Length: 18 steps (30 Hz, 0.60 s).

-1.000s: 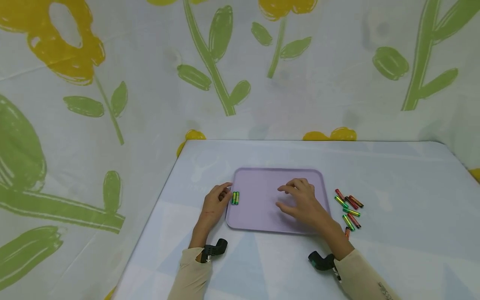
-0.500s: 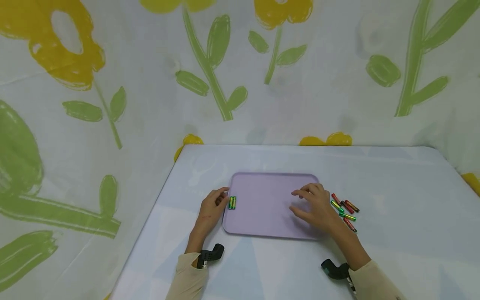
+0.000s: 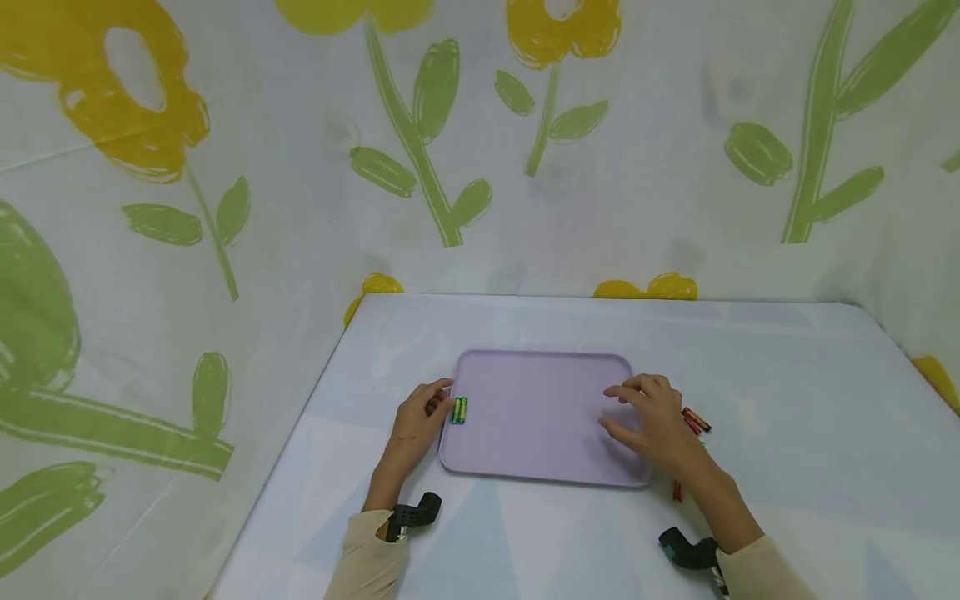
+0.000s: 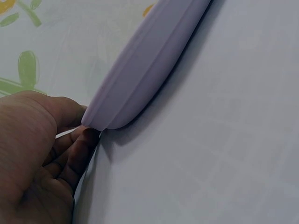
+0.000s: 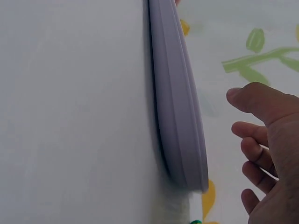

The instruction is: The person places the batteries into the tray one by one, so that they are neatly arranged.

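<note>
A lilac tray lies on the table, with two green batteries side by side at its left edge. My left hand rests at that edge, beside the batteries; in the left wrist view its loosely curled fingers meet the tray's rim. Over the tray's right side hovers my right hand, thumb and fingers apart and nothing between them. Right of it lie several loose batteries, red and green, partly hidden behind this hand and forearm.
The pale table reaches back to a wall cloth printed with yellow and green flowers. A black wrist camera sits at my right wrist and another wrist camera at my left.
My right hand has moved right across the tray toward the loose batteries and now covers more of them. The left hand stays at the tray's left edge. The head view has shifted slightly.
</note>
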Motion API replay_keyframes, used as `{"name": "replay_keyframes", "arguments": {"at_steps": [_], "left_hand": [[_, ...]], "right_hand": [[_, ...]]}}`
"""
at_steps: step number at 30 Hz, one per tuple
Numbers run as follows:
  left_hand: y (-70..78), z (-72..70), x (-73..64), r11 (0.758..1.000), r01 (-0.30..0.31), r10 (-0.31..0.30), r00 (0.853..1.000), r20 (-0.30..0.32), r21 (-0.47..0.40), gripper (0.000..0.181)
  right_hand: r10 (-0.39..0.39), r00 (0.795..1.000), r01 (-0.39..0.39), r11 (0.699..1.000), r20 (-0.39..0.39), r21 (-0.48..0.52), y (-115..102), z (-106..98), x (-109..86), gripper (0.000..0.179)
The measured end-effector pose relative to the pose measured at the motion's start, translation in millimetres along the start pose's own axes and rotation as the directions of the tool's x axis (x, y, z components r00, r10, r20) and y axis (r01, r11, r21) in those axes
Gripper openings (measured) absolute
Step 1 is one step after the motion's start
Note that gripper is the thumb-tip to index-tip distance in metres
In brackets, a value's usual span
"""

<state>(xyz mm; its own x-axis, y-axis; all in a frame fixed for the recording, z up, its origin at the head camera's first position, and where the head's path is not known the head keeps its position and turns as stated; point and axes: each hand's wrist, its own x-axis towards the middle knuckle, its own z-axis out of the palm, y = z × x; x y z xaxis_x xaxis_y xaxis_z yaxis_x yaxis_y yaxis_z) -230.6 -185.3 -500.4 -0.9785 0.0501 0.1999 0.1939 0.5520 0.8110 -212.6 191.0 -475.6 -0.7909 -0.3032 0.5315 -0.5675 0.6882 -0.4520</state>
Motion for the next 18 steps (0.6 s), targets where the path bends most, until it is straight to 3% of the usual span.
{"name": "replay_keyframes", "arguments": {"at_steps": [18], "left_hand": [[-5.2, 1.8, 5.3, 0.999, 0.026, -0.027, 0.999, 0.022, 0.025, 0.033]], "right_hand": [[0.038, 0.999, -0.038, 0.999, 0.003, -0.035, 28, -29, -24.7, 0.041]]}}
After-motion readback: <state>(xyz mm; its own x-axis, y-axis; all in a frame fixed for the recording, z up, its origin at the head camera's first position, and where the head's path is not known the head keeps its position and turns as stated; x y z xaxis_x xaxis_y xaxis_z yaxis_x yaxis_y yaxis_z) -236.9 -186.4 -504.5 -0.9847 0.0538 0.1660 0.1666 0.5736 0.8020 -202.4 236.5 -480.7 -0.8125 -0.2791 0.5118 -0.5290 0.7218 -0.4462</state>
